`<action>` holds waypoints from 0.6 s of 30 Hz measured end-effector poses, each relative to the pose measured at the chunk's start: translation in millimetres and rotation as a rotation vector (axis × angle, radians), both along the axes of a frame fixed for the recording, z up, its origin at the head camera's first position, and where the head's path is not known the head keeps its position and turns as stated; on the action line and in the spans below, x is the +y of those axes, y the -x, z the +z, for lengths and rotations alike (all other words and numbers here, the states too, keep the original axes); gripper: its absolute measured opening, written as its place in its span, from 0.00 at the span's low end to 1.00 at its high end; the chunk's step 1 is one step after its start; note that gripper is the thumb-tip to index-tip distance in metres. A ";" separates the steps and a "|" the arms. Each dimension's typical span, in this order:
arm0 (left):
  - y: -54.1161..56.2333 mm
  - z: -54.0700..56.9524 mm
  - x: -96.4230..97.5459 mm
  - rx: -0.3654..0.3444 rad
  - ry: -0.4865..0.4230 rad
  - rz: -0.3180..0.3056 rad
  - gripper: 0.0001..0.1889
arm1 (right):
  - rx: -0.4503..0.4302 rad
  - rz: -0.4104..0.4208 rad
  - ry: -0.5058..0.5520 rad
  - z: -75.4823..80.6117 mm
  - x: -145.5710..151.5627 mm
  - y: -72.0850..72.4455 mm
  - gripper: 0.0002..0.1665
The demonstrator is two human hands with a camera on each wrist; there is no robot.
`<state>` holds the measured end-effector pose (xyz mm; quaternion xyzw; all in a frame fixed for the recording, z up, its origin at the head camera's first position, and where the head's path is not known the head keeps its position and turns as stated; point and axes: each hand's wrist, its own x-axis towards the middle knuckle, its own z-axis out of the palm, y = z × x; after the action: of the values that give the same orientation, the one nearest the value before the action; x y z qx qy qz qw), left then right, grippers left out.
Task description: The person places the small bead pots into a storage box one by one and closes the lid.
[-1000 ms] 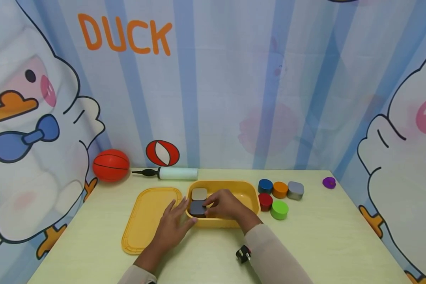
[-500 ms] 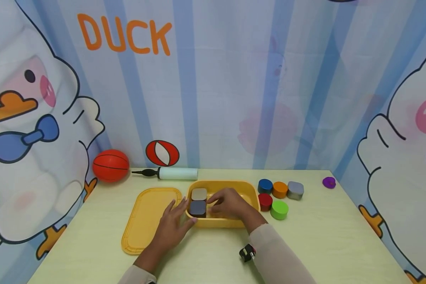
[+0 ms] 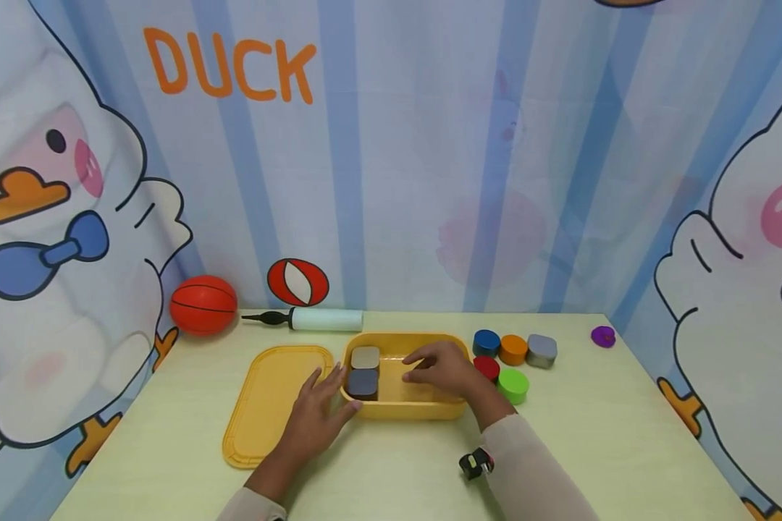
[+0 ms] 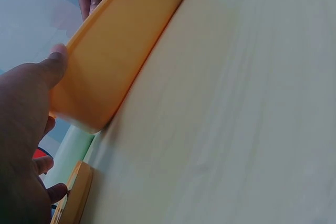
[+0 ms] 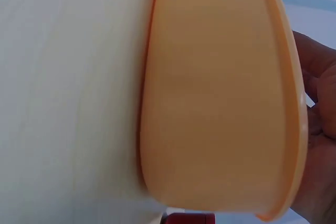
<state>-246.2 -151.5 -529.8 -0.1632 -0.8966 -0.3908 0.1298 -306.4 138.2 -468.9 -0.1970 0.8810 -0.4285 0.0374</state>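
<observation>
A yellow plastic box (image 3: 404, 411) stands on the table without its lid. In its left end sit a beige square block (image 3: 365, 357) and, nearer me, a dark grey square block (image 3: 363, 383). My left hand (image 3: 314, 420) rests at the box's left end, fingers spread and thumb touching the front rim; the left wrist view shows the thumb (image 4: 56, 59) on that rim. Over the right half of the box hangs my right hand (image 3: 444, 367), fingers loosely bent with a gap between thumb and forefinger and no object visible there. The box wall (image 5: 215, 98) partly hides it in the right wrist view.
Right of the box are blue (image 3: 486, 342), orange (image 3: 513, 349), red (image 3: 486, 370) and green (image 3: 513, 385) round blocks and a grey square block (image 3: 541, 351). A yellow lid (image 3: 267, 405) lies left. Behind are a red ball (image 3: 203, 305) and a pump (image 3: 326, 319); a purple piece (image 3: 603, 336) lies far right.
My right hand has let go of the dark grey block and moved right, over the box. The box has shifted slightly left at its right end. My left hand has stayed in place.
</observation>
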 end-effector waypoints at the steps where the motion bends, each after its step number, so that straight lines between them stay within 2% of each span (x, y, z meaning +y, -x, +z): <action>1: -0.3 -0.1 -0.3 0.000 -0.001 0.000 0.39 | 0.004 0.005 0.012 1.2 3.0 -0.1 0.18; 5: -0.6 0.5 -0.7 0.003 -0.010 -0.002 0.39 | 0.009 0.013 0.053 5.1 14.8 -0.8 0.19; 12: -0.3 -0.1 -1.2 -0.005 -0.013 -0.008 0.39 | -0.016 -0.029 0.072 7.7 37.2 -4.4 0.22; 18: -0.4 -1.2 -1.8 -0.010 -0.017 -0.006 0.39 | 0.039 -0.036 0.142 8.8 60.5 -6.9 0.21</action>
<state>-245.8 -153.3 -531.0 -0.1628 -0.8933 -0.3996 0.1256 -299.5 198.7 -460.0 -0.1917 0.8524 -0.4865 -0.0016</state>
